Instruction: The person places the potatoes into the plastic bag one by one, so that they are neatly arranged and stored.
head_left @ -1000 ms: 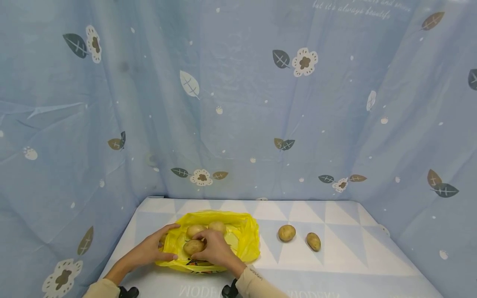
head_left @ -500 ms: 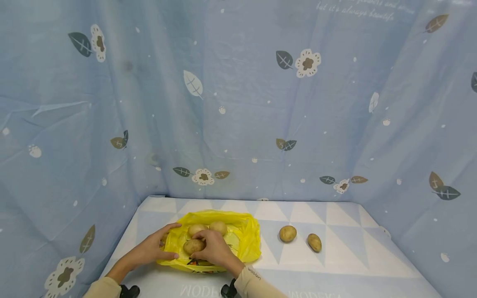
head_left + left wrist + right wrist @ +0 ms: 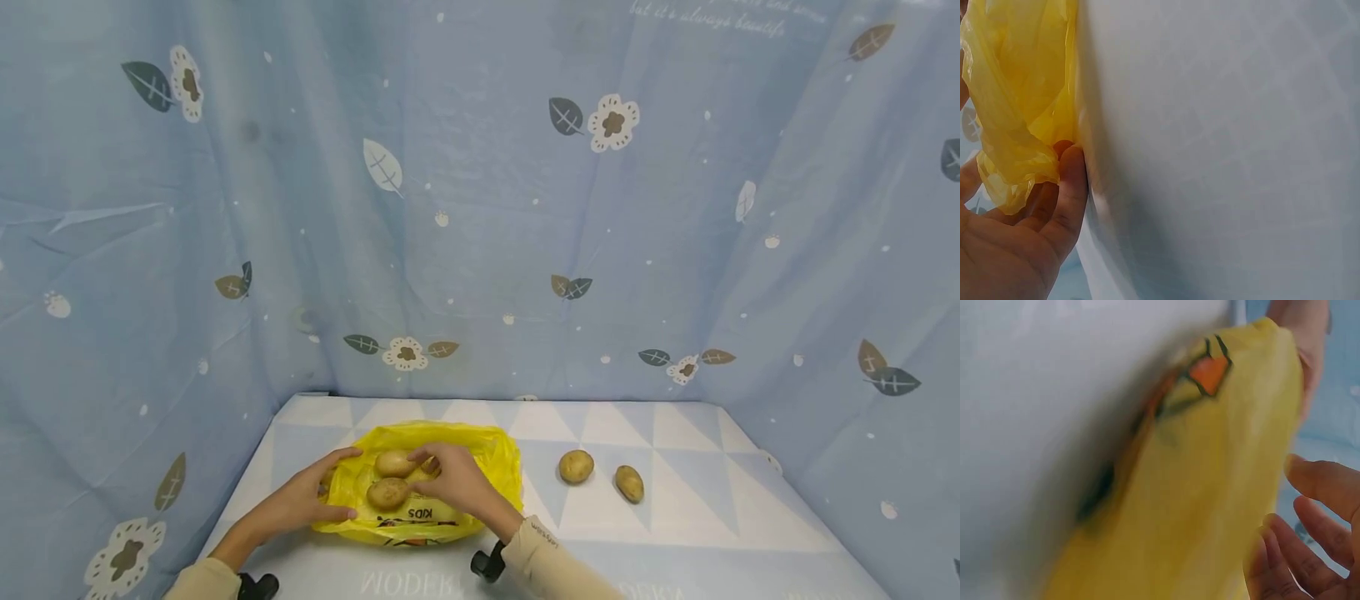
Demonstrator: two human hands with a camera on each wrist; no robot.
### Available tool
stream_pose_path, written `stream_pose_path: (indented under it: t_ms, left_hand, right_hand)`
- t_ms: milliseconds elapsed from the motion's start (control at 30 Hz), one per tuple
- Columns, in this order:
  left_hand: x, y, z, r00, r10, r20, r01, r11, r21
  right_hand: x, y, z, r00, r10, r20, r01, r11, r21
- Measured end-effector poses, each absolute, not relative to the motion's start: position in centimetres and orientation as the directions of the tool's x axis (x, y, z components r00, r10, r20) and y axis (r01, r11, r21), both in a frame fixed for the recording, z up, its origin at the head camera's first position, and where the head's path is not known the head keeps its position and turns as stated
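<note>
A yellow plastic bag [image 3: 495, 454] lies spread wide on the table, with potatoes in it. Two of them, a paler potato [image 3: 394, 463] behind and a browner potato [image 3: 387, 494] in front, sit in its left half. My left hand [image 3: 300, 500] holds the bag's left end, fingers behind and thumb in front; in the left wrist view its fingers curl around the crumpled yellow film. Over the bag's middle, my right hand [image 3: 459, 482] hovers with thumb and fingers parted, nothing between them. It partly covers another potato [image 3: 430, 467].
To the right of the bag, a round potato [image 3: 576, 467] and a longer potato [image 3: 629, 483] lie on the patterned tablecloth [image 3: 690, 517]. A blue printed curtain [image 3: 480, 250] surrounds the table at the back and sides.
My right hand has let go of the front potato and moved right, uncovering black lettering on the bag. The left hand keeps its place at the bag's left end.
</note>
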State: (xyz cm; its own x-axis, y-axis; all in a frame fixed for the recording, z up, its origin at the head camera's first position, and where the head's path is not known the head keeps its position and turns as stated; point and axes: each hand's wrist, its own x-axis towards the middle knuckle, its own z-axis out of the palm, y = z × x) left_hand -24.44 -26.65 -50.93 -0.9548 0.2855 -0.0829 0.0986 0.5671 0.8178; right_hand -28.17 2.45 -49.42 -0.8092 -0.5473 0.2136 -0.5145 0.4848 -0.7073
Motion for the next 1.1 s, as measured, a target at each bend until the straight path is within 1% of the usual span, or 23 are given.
stream_pose_path:
  t_ms: [233, 400, 600, 867, 1100]
  left_hand:
    - [-24.3, -26.7, -50.8, -0.956, 0.28, -0.094, 0.085, 0.567, 0.819]
    - [-24.1, -26.8, -51.0, -0.96, 0.257, -0.111, 0.06, 0.578, 0.814]
    - [-24.2, -26.7, -51.2, -0.96, 0.262, -0.102, 0.074, 0.584, 0.808]
    - [-24.4, -26.6, -51.3, -0.962, 0.254, -0.101, 0.07, 0.586, 0.807]
    - [-24.4, -26.5, -51.2, -0.962, 0.256, -0.094, 0.077, 0.585, 0.807]
  right_hand:
    - [-28.5, 6.1, -48.0, -0.808, -0.509, 0.296, -0.551, 0.477, -0.684]
    - [-28.9, 8.4, -47.7, -0.806, -0.495, 0.323, -0.564, 0.481, -0.671]
    - [-29.1, 11.5, -47.1, -0.829, -0.449, 0.334, -0.544, 0.511, -0.665]
    - [-29.4, 15.4, -46.9, -0.843, -0.401, 0.359, -0.536, 0.572, -0.621]
    - [-29.5, 18.6, -46.9, -0.874, -0.327, 0.36, -0.486, 0.618, -0.619]
